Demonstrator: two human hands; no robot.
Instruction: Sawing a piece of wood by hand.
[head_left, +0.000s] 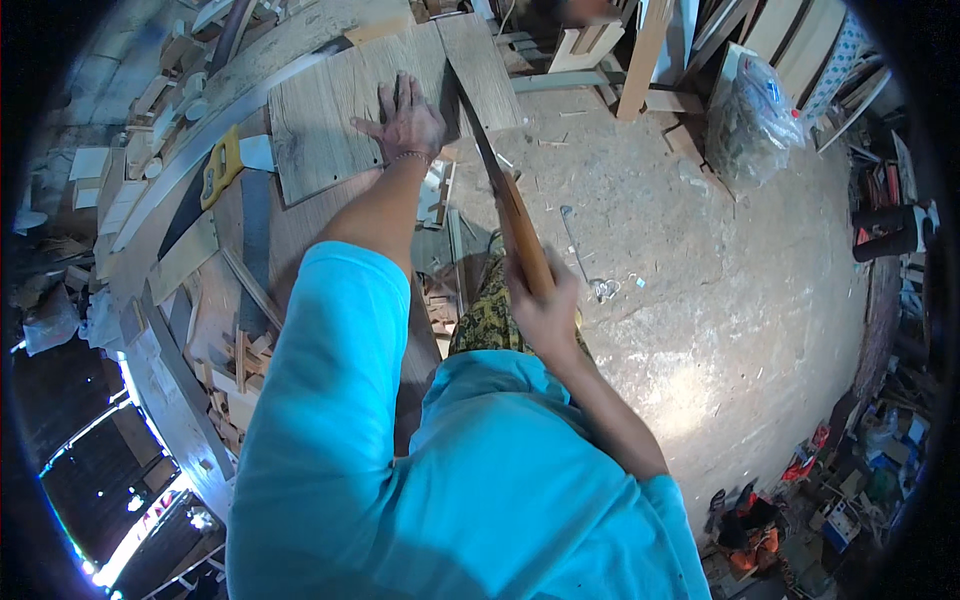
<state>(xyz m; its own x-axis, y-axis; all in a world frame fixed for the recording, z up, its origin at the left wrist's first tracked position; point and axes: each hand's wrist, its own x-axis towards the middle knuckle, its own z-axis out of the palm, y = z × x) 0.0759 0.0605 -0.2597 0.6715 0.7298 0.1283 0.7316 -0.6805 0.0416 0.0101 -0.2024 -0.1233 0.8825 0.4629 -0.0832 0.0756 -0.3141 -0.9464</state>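
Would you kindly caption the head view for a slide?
Left hand on a wood-grain board, right hand gripping a handsaw.

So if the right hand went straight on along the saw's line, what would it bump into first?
Probably the near edge of the wood-grain piece just right of the saw. Height is unclear here, so the right hand might pass above or below it.

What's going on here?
A person's left hand is spread flat on a wood-grain board. The right hand grips a saw by its long wooden handle, with the blade at a line across the board. A second saw with a yellow handle lies off to the left.
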